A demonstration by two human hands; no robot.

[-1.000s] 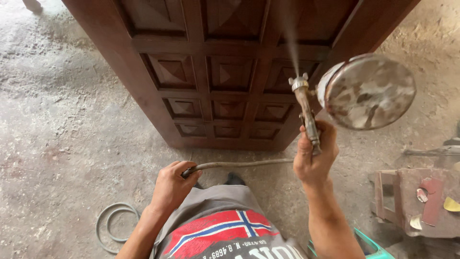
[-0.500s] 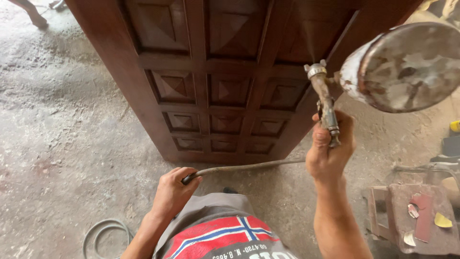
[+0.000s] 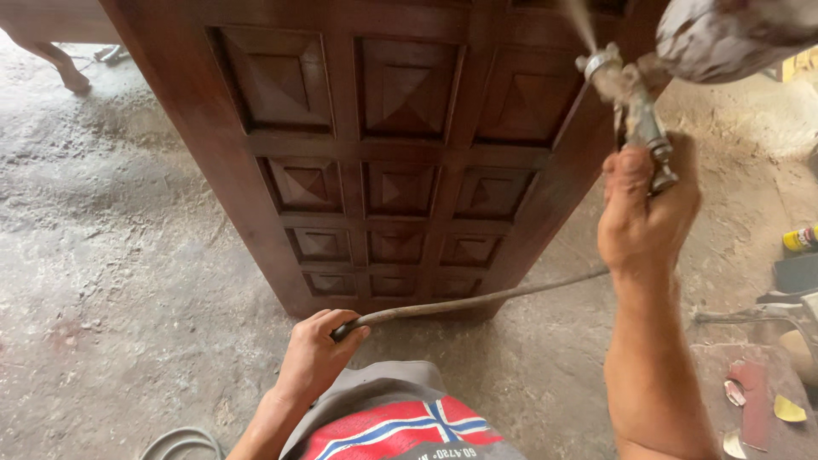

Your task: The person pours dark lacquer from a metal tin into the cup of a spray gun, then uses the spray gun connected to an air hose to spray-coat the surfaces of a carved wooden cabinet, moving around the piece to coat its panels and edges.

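Paint-crusted metal covered the spray gun (image 3: 629,102), whose handle the right hand (image 3: 645,213) gripped tight, nozzle and cup above the fingers. Left hand (image 3: 317,356) closed around the hose (image 3: 477,300) beside the brown panelled door (image 3: 392,153).

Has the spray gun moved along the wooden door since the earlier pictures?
Yes. The spray gun in the right hand has moved toward the far end of the door, past more carved panels.

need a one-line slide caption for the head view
Right hand aims a spray gun at a dark panelled wooden door; left hand holds its hose clear.
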